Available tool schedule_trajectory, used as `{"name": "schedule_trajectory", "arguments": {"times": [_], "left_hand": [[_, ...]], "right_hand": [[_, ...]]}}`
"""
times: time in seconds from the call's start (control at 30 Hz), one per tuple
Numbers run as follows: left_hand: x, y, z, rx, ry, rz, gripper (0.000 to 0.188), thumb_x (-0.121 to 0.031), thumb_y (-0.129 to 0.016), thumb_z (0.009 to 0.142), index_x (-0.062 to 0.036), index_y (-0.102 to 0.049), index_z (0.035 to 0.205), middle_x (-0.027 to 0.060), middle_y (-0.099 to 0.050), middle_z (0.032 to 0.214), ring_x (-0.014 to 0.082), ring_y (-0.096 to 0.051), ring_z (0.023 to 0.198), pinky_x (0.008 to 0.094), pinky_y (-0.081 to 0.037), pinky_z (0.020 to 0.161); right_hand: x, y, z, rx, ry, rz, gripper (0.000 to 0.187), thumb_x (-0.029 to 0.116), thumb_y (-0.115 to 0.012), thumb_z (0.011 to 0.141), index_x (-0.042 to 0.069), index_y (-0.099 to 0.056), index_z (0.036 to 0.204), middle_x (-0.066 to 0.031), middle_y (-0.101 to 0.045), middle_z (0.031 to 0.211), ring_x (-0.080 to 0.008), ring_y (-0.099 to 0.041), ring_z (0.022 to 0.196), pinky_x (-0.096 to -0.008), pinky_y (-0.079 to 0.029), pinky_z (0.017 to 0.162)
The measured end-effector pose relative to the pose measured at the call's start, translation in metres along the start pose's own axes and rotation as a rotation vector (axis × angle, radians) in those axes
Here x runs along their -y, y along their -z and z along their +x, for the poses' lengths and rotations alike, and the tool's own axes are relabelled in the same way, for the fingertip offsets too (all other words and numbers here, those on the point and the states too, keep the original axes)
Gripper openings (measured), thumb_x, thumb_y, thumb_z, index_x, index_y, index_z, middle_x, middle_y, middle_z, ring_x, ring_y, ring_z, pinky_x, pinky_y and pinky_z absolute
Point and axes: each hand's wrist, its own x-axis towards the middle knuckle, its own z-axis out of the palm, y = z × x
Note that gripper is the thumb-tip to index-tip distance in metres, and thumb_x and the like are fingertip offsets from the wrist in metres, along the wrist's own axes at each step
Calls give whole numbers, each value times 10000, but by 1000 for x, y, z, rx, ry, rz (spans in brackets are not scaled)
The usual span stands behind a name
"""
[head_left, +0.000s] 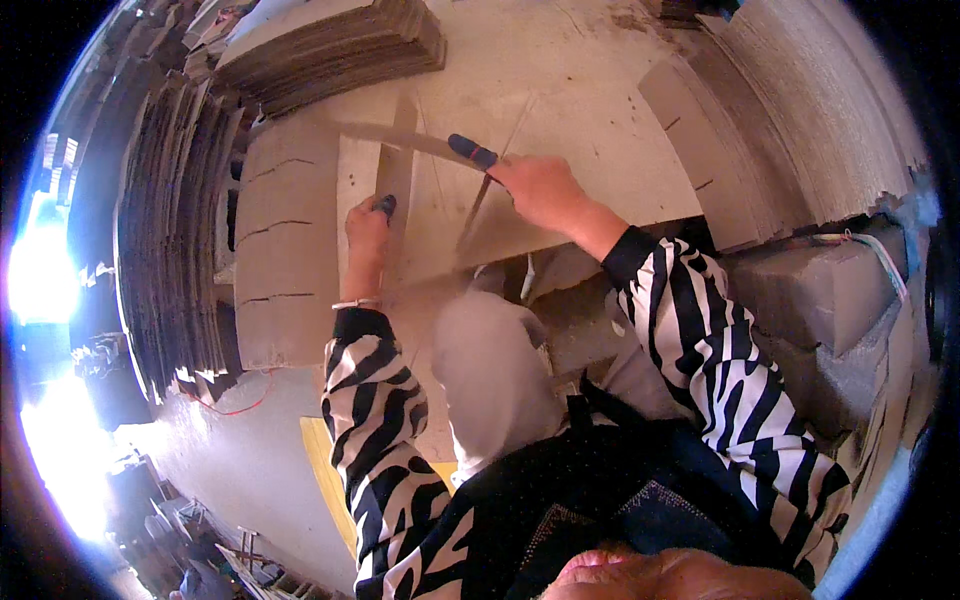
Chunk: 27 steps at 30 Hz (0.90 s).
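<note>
My left hand (367, 238) is closed around an upright brown cardboard strip (394, 160), with a dark cover on one fingertip. To its right, my right hand (547, 192) reaches over the pale board, one finger in a dark cover stretched forward. That finger meets the near end of a second cardboard strip (400, 136), blurred, which crosses the first. A thin dark strip (476, 212) slants under the right hand. The right thumb is mostly hidden, but the hand looks pinched on the cardboard. Both hands are above the work surface (590, 120).
A slitted cardboard stack (285, 250) stands left of my hand, beside a tall stack of sheets (170, 230). Another stack (330, 55) lies at the far left. Slitted cardboard sheets (720, 150) line the right. A brown box (800, 290) sits lower right; my knee (495, 375) is under the near edge.
</note>
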Motion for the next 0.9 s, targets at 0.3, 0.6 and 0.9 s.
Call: {"name": "schedule_trajectory", "arguments": {"times": [0.3,0.6,0.9], "left_hand": [[11,-1,5,4,-111,127,266,-168,-588,818,-26,-700,1012,147,-679,767,244,-630,718,364,-469,663],[-16,-10,0,11,-149,224,250,-114,-545,813,34,-693,951,74,-632,698,146,-543,670,324,-433,614],[4,3,17,73,-188,47,231,-143,-569,798,14,-690,918,130,-614,664,194,-550,608,337,-428,599]], "right_hand": [[1,9,5,-48,34,1,290,65,-531,816,129,-588,1093,-87,-611,805,-308,-646,745,-445,-510,570],[-13,9,3,-48,51,-5,285,82,-547,811,139,-587,1088,-85,-609,798,-310,-643,739,-442,-512,577],[-8,14,1,216,-56,-75,324,62,-540,808,147,-567,1119,-99,-611,806,-325,-639,762,-449,-495,591]]}}
